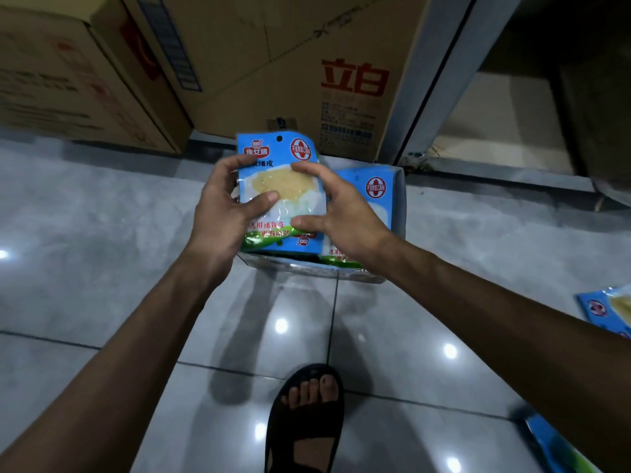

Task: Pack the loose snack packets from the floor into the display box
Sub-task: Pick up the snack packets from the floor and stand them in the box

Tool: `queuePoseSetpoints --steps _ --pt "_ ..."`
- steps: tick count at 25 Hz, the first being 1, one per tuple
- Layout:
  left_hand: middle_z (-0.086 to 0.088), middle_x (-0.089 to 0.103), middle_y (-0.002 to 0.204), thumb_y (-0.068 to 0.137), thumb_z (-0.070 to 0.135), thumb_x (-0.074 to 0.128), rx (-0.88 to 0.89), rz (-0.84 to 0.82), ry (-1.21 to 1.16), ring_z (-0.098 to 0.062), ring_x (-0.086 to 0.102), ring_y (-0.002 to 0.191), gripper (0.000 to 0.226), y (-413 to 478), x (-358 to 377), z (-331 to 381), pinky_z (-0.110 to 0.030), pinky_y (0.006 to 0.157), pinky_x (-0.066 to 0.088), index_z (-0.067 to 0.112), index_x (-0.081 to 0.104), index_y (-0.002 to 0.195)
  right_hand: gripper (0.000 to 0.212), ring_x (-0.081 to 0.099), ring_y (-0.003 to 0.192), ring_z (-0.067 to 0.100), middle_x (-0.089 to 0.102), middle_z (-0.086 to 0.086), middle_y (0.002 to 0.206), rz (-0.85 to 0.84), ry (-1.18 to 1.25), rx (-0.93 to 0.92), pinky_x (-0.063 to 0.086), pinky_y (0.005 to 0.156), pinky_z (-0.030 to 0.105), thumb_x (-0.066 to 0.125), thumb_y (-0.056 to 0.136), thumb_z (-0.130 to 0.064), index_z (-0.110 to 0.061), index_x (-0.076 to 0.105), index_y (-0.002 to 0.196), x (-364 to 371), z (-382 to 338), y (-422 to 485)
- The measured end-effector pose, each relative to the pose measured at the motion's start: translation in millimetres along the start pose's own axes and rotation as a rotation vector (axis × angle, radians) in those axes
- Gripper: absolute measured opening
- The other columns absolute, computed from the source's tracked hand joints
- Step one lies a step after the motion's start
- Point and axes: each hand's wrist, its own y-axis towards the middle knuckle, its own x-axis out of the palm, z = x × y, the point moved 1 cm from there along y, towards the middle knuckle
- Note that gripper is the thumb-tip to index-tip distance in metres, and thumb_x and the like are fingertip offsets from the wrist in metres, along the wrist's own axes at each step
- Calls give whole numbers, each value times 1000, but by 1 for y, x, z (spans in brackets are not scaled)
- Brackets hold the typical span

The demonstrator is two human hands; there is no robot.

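A blue snack packet (278,158) with a clear window of yellow food is held upright between both hands, just above the open display box (397,206) on the floor. My left hand (222,213) grips its left edge, thumb across the front. My right hand (336,209) holds its right side, fingers and thumb curled on the front. Another blue packet (374,191) stands inside the box behind my right hand. More loose packets lie on the floor at the right edge (611,310) and at the bottom right (553,448).
Large cardboard cartons (290,63) stand against the back, just behind the box. A metal shelf post (433,83) rises at the right. Grey glossy floor tiles (102,233) spread all round. My sandalled foot (307,411) is at the bottom centre.
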Motion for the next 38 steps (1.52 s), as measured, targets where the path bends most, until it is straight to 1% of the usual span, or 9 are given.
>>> queuePoseSetpoints --steps 4,6,9,11,14,19,27,33,38 --pt "2 62 120 85 6 70 38 -37 213 -12 66 100 49 29 -10 -19 -28 76 59 19 54 130 85 53 121 24 48 7 138 68 -168 21 51 98 41 79 72 0 -30 40 142 16 12 15" --pt "0 55 132 87 13 68 57 -82 622 -21 59 113 50 39 -13 -37 -37 91 54 21 53 134 91 41 132 29 36 12 147 76 -464 63 41 108 44 78 76 -6 -30 28 149 28 29 15" --pt "-11 36 152 90 13 63 283 -147 1123 -31 36 137 53 37 -10 -58 -41 113 33 14 47 141 96 36 134 36 30 17 147 80 -690 61 38 109 46 76 80 -15 -27 15 152 38 49 13" --pt "-14 30 156 92 10 60 422 -207 1211 -32 27 143 55 34 -8 -57 -41 117 26 11 43 144 96 40 126 36 36 19 137 89 -809 -1 40 105 45 76 81 -24 -25 12 153 37 51 12" --pt "-7 12 163 96 22 55 357 -374 1267 -23 10 150 68 37 -6 -53 -37 121 16 14 20 153 96 38 119 34 37 21 131 145 -1133 -103 36 102 42 72 80 -43 -19 14 152 33 47 12" --pt "-6 -13 163 95 43 51 364 -487 1491 -20 -12 150 87 40 -10 -67 -35 120 -2 17 -7 154 101 -3 148 36 -5 22 160 55 -1487 -171 -1 119 43 51 84 -66 -13 0 153 22 53 17" --pt "-9 1 164 87 41 65 383 -394 1496 -23 -2 151 93 39 -1 -61 -36 120 -3 21 5 155 94 6 149 27 7 12 161 18 -1332 -181 -1 119 39 68 86 -34 -13 7 153 18 53 19" --pt "-11 11 161 80 39 73 348 -388 1406 -23 6 150 95 29 14 -27 -36 121 -1 20 15 153 70 29 141 24 32 5 154 69 -996 -265 22 118 35 70 85 -22 -13 37 146 -17 29 -4" --pt "-11 21 159 82 33 74 401 -427 1272 -28 17 146 84 4 61 -7 -37 120 11 19 27 150 41 45 125 18 48 5 134 230 -845 -157 35 107 26 64 88 -14 -14 54 128 -85 29 -53"
